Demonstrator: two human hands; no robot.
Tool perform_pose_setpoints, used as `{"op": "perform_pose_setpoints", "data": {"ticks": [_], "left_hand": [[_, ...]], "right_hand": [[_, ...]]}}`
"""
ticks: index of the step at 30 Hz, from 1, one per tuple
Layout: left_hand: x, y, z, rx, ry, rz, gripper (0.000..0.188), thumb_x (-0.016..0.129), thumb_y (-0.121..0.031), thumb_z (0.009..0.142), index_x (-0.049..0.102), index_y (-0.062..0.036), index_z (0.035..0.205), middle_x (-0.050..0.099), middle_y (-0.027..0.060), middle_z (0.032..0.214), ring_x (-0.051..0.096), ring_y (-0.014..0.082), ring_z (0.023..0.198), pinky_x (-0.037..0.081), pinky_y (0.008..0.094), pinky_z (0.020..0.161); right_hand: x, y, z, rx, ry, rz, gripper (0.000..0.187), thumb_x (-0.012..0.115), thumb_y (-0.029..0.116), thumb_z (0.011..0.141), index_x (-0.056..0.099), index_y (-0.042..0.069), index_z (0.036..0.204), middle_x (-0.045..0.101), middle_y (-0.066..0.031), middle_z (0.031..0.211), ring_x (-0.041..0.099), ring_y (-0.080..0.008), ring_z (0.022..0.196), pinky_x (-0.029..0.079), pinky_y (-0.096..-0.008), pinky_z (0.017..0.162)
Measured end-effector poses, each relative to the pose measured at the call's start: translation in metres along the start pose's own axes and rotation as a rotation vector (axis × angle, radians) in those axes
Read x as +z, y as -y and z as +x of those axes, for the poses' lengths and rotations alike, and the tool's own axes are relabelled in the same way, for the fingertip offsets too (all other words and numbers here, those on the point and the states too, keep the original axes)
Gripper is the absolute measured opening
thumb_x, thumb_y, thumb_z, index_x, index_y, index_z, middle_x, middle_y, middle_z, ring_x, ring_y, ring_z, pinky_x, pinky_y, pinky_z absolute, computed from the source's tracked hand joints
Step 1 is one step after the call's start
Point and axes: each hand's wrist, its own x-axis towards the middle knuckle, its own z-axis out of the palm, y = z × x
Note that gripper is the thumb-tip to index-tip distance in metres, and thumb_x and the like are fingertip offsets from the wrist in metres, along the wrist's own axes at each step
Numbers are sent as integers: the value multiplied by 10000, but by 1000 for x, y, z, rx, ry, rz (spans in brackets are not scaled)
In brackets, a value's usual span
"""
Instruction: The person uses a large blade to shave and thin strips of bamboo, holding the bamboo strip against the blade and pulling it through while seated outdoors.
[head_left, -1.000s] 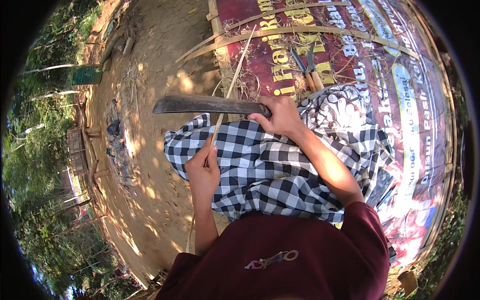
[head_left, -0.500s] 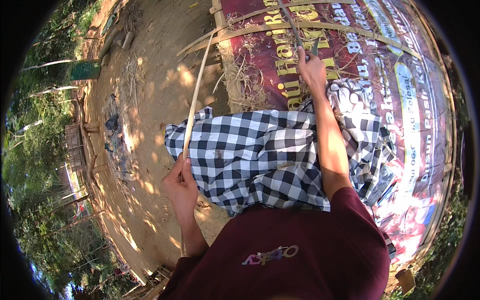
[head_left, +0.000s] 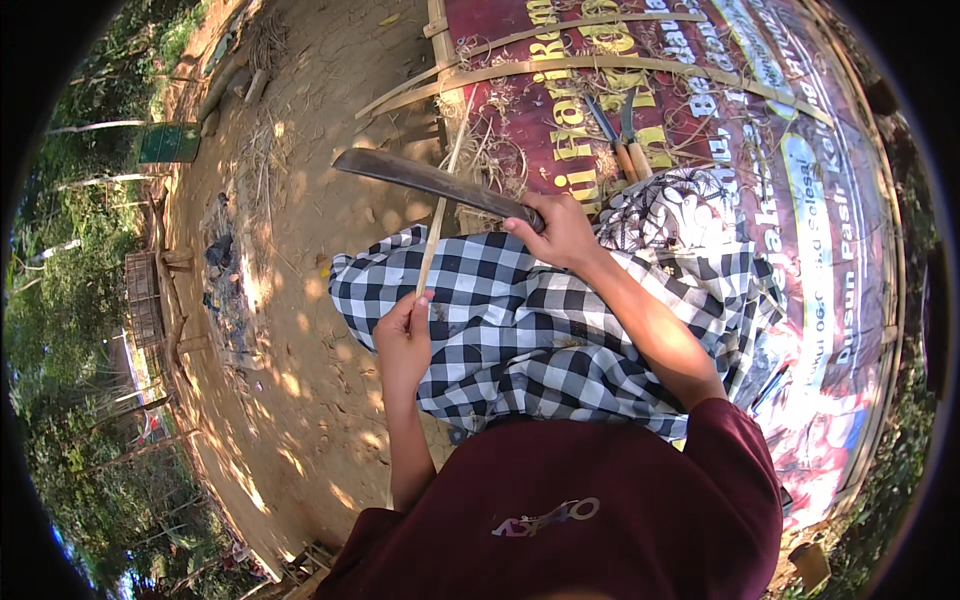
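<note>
Pinched between thumb and fingers of the left hand, above the left part of the lap: a long, thin, pale strip of split bamboo or wood, slanting up and slightly right, far end over the near edge of the banner. Laid across the strip from above: a long, dark, broad metal blade, tip pointing left over bare ground; cannot tell whether touching. Closed firmly around the grip end of the blade: the right hand, thumb along the near side.

Beneath both, spread over the lap: a black-and-white checked cloth, creased and partly sunlit. Closer in, a dark maroon short-sleeved shirt. Just beyond the right hand, a bunched white cloth with black line patterns.

Underneath and to the right, as a working surface: a large, glossy, maroon printed banner, washed out by sun on the near right, edged by pale bamboo rails. Strewn over the banner: curly pale shavings, long bowed bamboo strips, and two wooden-handled knives side by side.

To the left, dry brown earth dappled with light, with a dark heap of debris. Farther out, a green panel, a slatted brown panel and dense green foliage.
</note>
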Motion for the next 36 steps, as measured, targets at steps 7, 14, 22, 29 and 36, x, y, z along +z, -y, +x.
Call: {"op": "perform_pose_setpoints", "data": {"ticks": [7,14,22,29,36], "left_hand": [[27,-13,-11,41,9,-22,236,598,-143,941,664,21,1098,388,-67,598,302,15,529,230,211,454],[38,-16,-15,-158,37,-439,227,588,-155,954,669,28,1060,472,-52,606,396,18,485,318,185,421],[43,-15,-26,-79,70,-297,206,589,-121,949,667,41,1049,472,-51,596,381,8,472,306,179,416],[14,-20,-65,-89,-2,-358,204,576,-112,955,656,36,1070,457,-54,598,361,-1,473,255,175,409],[22,-13,-42,-82,-73,-246,181,604,-63,926,676,44,1054,522,-46,665,393,-15,526,260,175,443]], "right_hand": [[6,16,-3,-204,82,-245,546,632,619,757,646,73,764,611,-105,593,600,-316,503,435,-409,454],[0,9,-2,-183,111,-281,625,595,686,753,673,66,766,624,-129,594,624,-314,521,464,-405,468],[-10,1,3,-221,38,-189,558,631,626,755,668,70,786,597,-130,573,598,-334,515,463,-410,493],[-54,-62,61,436,-393,-40,628,500,581,894,666,-19,810,585,-143,534,632,-317,541,477,-381,544],[-28,-11,14,22,-171,113,490,607,499,856,652,15,792,573,-124,524,594,-295,485,428,-383,471]]}}
